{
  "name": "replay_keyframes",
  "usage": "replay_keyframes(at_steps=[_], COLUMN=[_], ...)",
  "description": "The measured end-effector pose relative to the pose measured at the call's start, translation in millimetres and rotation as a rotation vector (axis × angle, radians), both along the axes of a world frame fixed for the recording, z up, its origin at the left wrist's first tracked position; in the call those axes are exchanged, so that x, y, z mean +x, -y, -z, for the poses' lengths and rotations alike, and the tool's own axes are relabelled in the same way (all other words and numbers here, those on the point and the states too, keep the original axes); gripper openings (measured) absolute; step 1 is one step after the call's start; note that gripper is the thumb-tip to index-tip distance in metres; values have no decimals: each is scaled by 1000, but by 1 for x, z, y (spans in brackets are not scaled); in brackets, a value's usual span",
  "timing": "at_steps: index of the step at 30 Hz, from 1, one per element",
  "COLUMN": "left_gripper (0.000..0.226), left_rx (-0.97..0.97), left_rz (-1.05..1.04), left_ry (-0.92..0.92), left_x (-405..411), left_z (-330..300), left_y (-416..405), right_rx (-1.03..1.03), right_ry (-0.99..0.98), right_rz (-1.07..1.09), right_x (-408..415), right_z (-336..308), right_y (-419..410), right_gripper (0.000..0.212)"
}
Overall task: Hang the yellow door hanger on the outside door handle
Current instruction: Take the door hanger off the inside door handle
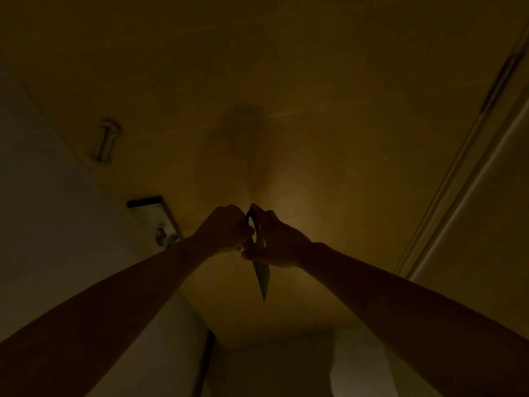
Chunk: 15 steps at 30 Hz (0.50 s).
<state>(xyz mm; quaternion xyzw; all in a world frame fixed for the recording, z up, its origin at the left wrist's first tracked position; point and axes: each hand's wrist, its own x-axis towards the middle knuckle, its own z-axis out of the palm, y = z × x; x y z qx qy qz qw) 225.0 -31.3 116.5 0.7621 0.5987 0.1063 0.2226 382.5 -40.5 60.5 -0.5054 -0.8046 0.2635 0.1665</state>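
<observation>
The scene is very dark. Both my hands meet in front of a wooden door (286, 96). The door hanger (262, 275) is seen edge-on, a thin card hanging down between my hands, its colour lost in the gloom. Its looped top (249, 222) sits between my fingers. My left hand (221, 230) grips the loop from the left and my right hand (274, 242) holds it from the right. The door handle is hidden behind my hands, so I cannot tell whether the loop is around it.
The door's edge with a lock plate (156, 214) and latch (163, 236) lies at the left, beside a pale wall. A metal hook or fitting (106, 140) sits higher on the left. The door frame (458, 173) runs along the right. Floor shows below.
</observation>
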Motion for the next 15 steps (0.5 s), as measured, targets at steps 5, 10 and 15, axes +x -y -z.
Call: replay_keyframes(at_steps=[5, 10, 15], left_gripper=[33, 44, 25], left_rx=[58, 129, 127], left_rz=[-53, -116, -175], left_ry=[-18, 6, 133], left_x=[-59, -142, -228], left_z=[-28, -50, -63], left_y=[10, 30, 50], right_rx=[27, 17, 17], right_ry=[-11, -34, -149], right_rz=[-61, -202, -211], right_x=[-52, -156, -234], right_z=[-39, -54, -65], right_y=[1, -1, 8], right_gripper=[109, 86, 45])
